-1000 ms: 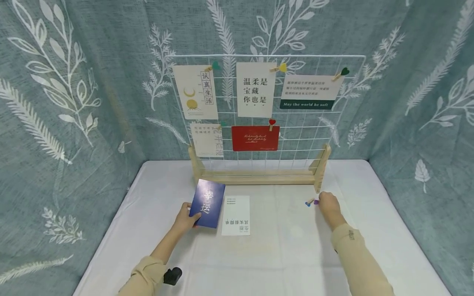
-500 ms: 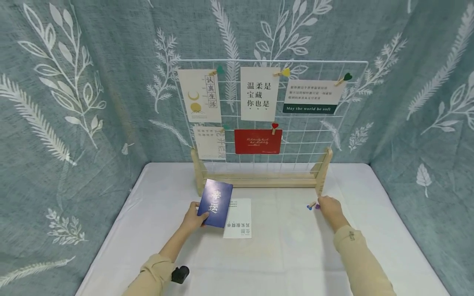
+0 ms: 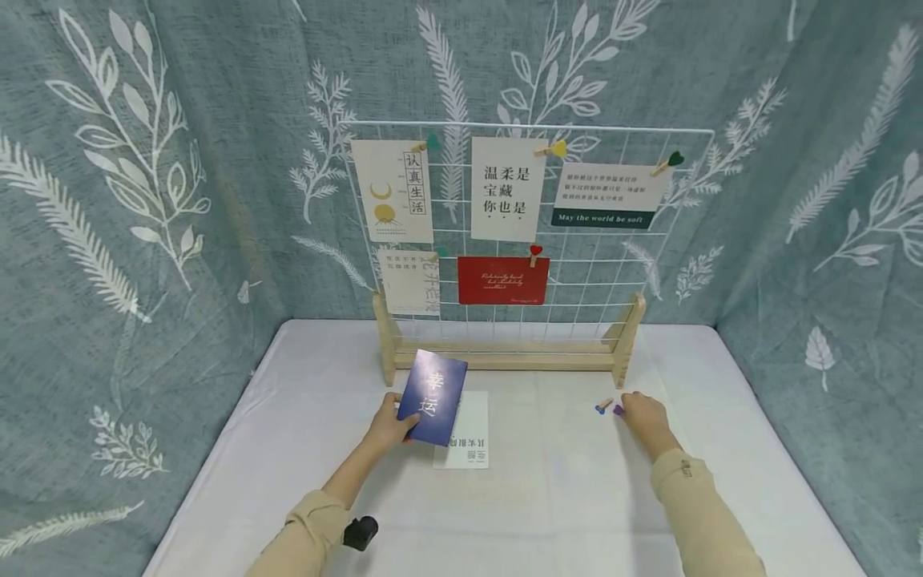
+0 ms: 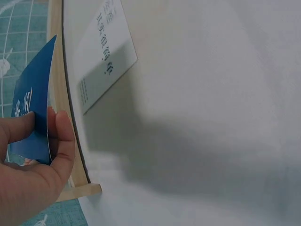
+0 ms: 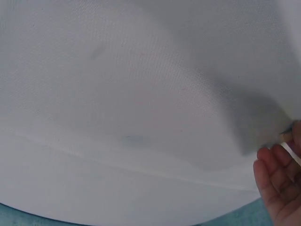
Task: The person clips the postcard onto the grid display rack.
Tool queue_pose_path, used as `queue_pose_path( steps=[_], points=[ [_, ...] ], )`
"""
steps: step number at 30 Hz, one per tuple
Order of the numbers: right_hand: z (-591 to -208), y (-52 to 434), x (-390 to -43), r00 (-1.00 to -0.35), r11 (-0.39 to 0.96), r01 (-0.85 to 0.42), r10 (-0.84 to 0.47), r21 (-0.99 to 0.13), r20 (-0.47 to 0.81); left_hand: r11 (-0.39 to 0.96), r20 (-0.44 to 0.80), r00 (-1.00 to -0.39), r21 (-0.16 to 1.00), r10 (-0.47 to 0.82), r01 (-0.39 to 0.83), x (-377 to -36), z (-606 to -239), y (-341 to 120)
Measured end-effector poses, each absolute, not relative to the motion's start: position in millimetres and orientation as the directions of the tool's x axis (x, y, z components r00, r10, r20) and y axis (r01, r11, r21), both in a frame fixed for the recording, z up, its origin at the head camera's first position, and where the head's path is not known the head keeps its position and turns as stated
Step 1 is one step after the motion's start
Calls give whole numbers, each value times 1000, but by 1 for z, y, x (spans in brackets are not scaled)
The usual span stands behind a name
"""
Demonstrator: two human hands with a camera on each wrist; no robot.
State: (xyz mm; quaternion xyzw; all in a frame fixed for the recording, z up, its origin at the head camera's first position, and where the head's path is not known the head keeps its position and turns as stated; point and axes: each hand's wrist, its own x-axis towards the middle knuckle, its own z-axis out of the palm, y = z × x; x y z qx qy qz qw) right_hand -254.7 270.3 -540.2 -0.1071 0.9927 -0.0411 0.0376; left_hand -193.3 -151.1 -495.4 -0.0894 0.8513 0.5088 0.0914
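Observation:
My left hand holds a dark blue postcard with white characters, the thumb on its printed face and the fingers behind, as the left wrist view shows. The postcard is tilted up over a white postcard that lies on the table, covering part of it in the head view. On the right, my right hand is down at the table, pinching a small wooden clothespin whose purple heart sticks out at the fingertips. Just left of it lies another clothespin with a blue heart.
A white wire grid on a wooden stand stands at the back. Clipped to it are several cards, among them a red card and a green-and-white card. A patterned curtain surrounds the white-covered table.
My left hand has carried the blue postcard to the right, from beside the white postcard to over part of it. The right hand stays by the clothespins. The head view has shifted slightly.

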Motion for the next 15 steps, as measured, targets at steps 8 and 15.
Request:
queue_pose_path(
  steps=[8,15],
  points=[
    [-542,274,-253,-974,973,-197,-208,-123,-85,484,-230,-972,846,-45,-223,-195,-494,-145],
    [-531,277,-253,-977,969,-169,-188,-178,-98,467,-251,-967,851,-36,-238,-199,-496,-146]
  ],
)
